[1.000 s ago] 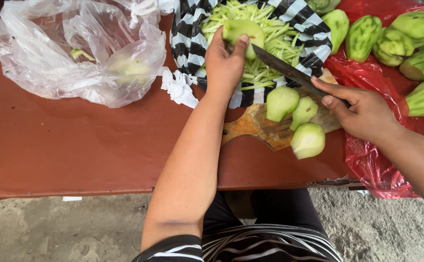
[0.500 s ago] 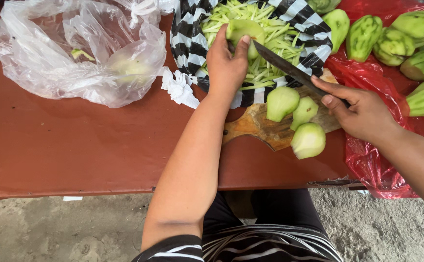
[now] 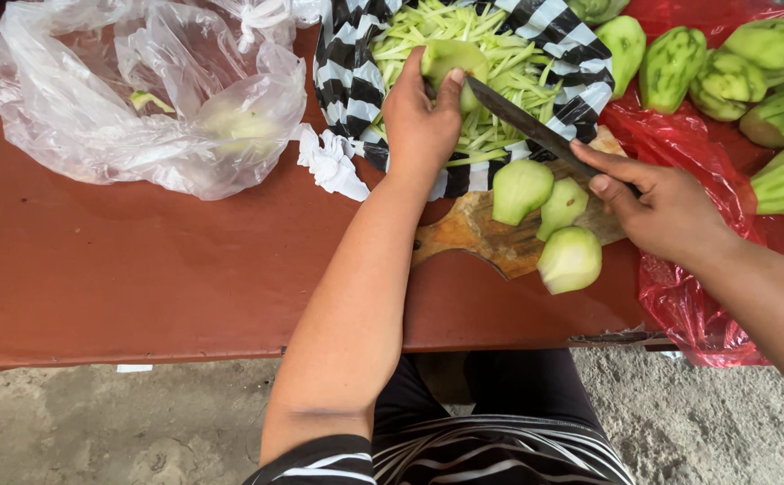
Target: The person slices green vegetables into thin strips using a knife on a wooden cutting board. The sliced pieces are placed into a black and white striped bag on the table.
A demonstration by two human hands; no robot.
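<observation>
A: Left to right, please.

B: Upper left: a clear plastic bag [image 3: 140, 99] is laid on the red-brown table [image 3: 140, 269], pale scraps seen inside, contents hard to make out. A knotted white bag scrap [image 3: 329, 162] is lying just beside it.

A: Hands?

B: The left hand [image 3: 419, 121] is closed around a peeled green fruit [image 3: 453, 63], upper centre, held over the black-and-white striped bag [image 3: 347, 81] filled with green shreds [image 3: 491, 99]. The right hand [image 3: 666, 211] is clenched on the handle of a knife [image 3: 522, 121]; the handle itself is hidden by the fingers.

A: Key relation?

B: The blade's long axis is run diagonally, from right hand at mid-right up-left to the fruit. The tip is placed against the fruit's right side, just beside the left thumb. The fruit is already gripped by the left hand; the right hand is set well apart from it, linked only by the blade.

A: Rest?

B: Three peeled pieces [image 3: 522, 189] are resting on a wooden cutting board [image 3: 482, 238], centre. Whole green fruits [image 3: 670, 63] are piled on a red plastic sheet [image 3: 679, 305], upper right, some cut off by the frame edge.

A: Hidden?

B: Exact blade-to-fruit contact is not resolved. The fruit's lower half is covered by the left palm.
</observation>
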